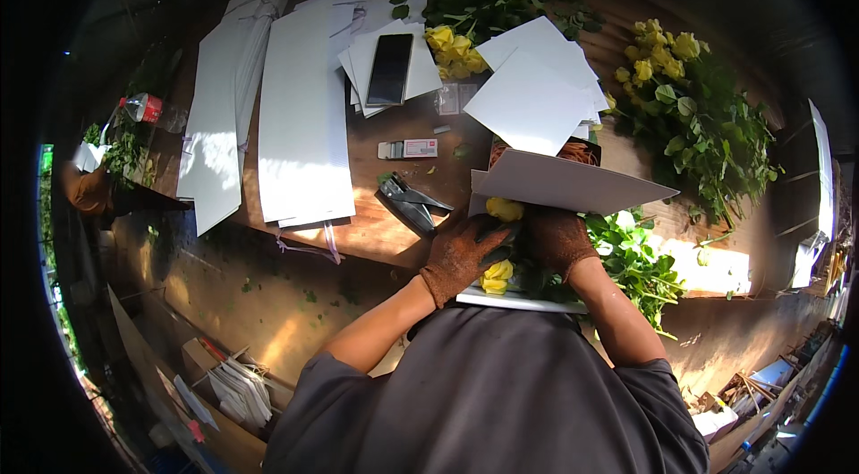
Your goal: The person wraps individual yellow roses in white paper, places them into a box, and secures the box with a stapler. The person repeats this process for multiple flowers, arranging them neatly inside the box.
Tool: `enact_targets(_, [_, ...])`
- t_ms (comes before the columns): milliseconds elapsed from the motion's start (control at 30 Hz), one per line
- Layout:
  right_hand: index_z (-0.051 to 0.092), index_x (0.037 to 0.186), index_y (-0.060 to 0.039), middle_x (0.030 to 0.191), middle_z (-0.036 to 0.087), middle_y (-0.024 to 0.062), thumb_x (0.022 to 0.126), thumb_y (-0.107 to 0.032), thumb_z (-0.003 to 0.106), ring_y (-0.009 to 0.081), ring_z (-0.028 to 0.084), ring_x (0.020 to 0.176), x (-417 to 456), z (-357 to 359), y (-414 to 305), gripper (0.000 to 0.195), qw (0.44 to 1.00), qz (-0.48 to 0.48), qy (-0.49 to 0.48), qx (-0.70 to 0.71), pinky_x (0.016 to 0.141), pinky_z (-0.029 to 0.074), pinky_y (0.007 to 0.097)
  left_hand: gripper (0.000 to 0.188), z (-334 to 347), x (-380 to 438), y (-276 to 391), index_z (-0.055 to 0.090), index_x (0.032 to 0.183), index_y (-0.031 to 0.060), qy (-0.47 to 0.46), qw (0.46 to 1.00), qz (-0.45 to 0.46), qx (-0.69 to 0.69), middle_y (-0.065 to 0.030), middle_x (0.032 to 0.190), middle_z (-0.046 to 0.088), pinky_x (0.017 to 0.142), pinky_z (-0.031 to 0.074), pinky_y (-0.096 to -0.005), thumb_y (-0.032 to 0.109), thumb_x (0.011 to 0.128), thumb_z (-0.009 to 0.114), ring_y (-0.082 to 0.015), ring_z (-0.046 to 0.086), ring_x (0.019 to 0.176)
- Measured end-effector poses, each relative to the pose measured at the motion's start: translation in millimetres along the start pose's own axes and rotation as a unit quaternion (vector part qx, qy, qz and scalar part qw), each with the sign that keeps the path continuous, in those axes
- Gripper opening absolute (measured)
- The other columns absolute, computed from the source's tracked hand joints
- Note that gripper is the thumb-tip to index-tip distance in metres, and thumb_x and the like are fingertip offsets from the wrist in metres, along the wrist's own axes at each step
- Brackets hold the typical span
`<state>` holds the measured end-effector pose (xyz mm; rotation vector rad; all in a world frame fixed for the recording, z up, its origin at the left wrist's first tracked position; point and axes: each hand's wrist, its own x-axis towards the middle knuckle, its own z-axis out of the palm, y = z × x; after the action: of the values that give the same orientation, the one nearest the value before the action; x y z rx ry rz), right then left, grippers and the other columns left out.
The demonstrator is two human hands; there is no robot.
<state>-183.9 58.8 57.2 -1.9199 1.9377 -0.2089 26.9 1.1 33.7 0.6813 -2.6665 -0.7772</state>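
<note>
Both my hands wear brown work gloves with dark fingers. My left hand (pixel 470 249) grips a bunch of yellow roses (pixel 496 277) at the blooms, with one bloom above the fingers and another below. My right hand (pixel 560 239) is beside it over the dark leaves, its fingers hidden in shadow. A white cardboard sheet (pixel 577 182) stands tilted just beyond my hands. Another white sheet's edge (pixel 517 300) shows beneath the bunch, against my dark apron. Green rose leaves (pixel 634 249) spread out to the right. A black stapler (pixel 411 202) lies left of my left hand.
Stacks of white cardboard (pixel 305 111) cover the table's left side. A phone (pixel 390 70) rests on smaller sheets, near a staple box (pixel 408 149). More yellow roses (pixel 661 58) lie at right. A person's sleeve (pixel 90 191) and a plastic bottle (pixel 151 109) are far left.
</note>
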Motion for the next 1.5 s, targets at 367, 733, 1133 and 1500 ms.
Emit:
enact_targets(367, [0.067,0.099,-0.0006,0.096,0.068,0.023,0.083,-0.018,0.065,0.0406,0.068,0.086,1,-2,-3,0.024,0.999,-0.03,0.001,-0.014,0.075,0.057,0.0495,0.066,-8,9,-5,0.055,0.137,0.0125,-0.06,0.993,-0.103,-0.01,-0.0168,0.123,0.06,0.097,0.049,-0.045,0.045,0.083,0.073,-0.036,0.054,0.119])
enact_targets(733, [0.052,0.14,0.0007,0.12,0.066,0.0232,0.092,-0.02,0.065,0.0345,0.066,0.109,-22,-218,-16,0.053,0.987,0.024,0.131,0.094,0.096,0.05,0.0421,0.065,-5,0,0,0.058,0.136,0.0158,-0.016,0.993,-0.119,0.02,-0.0186,0.138,0.049,0.111,0.038,-0.0466,0.044,0.08,0.075,-0.0356,0.04,0.136])
enact_targets(1133, [0.059,0.129,-0.0075,0.124,0.063,0.0155,0.087,-0.039,0.072,0.0364,0.066,0.101,-48,-130,-50,0.055,0.975,-0.169,-0.13,0.063,0.084,0.055,0.0455,0.063,30,-8,-30,0.049,0.138,0.0023,0.036,0.976,-0.153,-0.154,-0.0208,0.142,0.044,0.107,0.04,-0.0478,0.027,0.083,0.067,-0.0391,0.041,0.134])
enact_targets(1500, [0.062,0.126,-0.0161,0.132,0.058,0.0081,0.078,-0.026,0.074,0.0279,0.052,0.128,-59,-111,-56,0.05,0.977,-0.213,0.005,-0.026,0.109,0.038,0.0547,0.069,45,-14,-45,0.041,0.142,0.0007,0.049,0.835,-0.222,-0.502,-0.0233,0.144,0.044,0.109,0.04,-0.0458,0.023,0.084,0.07,-0.0396,0.045,0.132])
